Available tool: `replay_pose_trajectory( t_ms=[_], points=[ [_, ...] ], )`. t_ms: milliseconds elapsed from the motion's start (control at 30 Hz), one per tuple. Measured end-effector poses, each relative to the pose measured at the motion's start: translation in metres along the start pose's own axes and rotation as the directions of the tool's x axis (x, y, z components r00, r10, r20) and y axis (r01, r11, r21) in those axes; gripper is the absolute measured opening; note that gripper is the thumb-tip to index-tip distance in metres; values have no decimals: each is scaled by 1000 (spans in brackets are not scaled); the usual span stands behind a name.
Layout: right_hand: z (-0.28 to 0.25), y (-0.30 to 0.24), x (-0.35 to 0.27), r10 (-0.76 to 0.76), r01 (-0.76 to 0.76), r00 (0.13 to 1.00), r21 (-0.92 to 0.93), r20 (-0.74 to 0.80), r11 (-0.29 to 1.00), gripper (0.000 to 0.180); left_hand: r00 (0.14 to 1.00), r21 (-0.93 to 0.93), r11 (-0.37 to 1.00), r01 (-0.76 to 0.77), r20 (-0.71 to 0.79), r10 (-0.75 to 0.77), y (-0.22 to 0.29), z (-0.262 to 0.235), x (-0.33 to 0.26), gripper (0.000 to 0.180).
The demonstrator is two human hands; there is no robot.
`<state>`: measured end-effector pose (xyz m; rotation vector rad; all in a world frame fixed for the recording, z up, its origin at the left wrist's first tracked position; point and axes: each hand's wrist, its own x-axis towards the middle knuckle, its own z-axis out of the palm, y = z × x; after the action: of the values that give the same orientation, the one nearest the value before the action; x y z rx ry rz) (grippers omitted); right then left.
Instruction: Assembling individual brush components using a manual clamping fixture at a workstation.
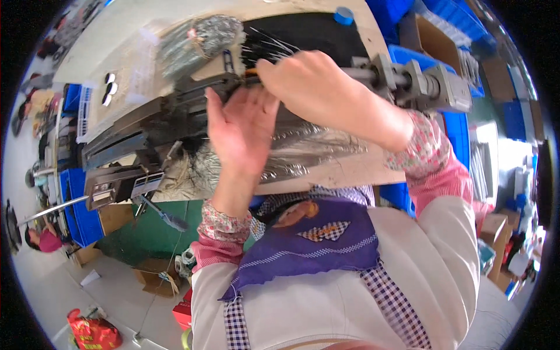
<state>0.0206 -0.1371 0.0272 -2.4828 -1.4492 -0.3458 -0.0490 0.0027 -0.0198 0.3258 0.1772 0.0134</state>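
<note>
At the metal machine (175, 116), I see my right hand (315, 87) pinched shut on a bundle of thin wires (265, 46) at its top, while my left hand (242, 131) stands open, palm flat against the machine's front. Blue bins (455, 14) beyond the machine hold pale parts I cannot identify.

The person wears a cream vest over a small-checked shirt of dark and white, with a purple cloth patch (315, 245) stitched across the chest. Each forearm carries a floral-print sleeve cover ending in a pink ribbed cuff; the left cuff (213, 251) and right cuff (443, 181) both show. Both hands are bare.
</note>
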Motion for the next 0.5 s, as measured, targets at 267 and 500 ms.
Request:
replay_pose_trajectory(
  t_ms=[267, 500],
  points=[
    [-3, -11, -49, 168, -169, 986, 232, 24, 958, 19, 999, 162, 987, -8, -37, 14, -8, -8, -8, 44],
    [49, 4, -200, 435, -564, 822, 418, 369, 712, 21, 996, 51, 995, 85, -41, -83, -64, -41, 6, 21]
  ],
)
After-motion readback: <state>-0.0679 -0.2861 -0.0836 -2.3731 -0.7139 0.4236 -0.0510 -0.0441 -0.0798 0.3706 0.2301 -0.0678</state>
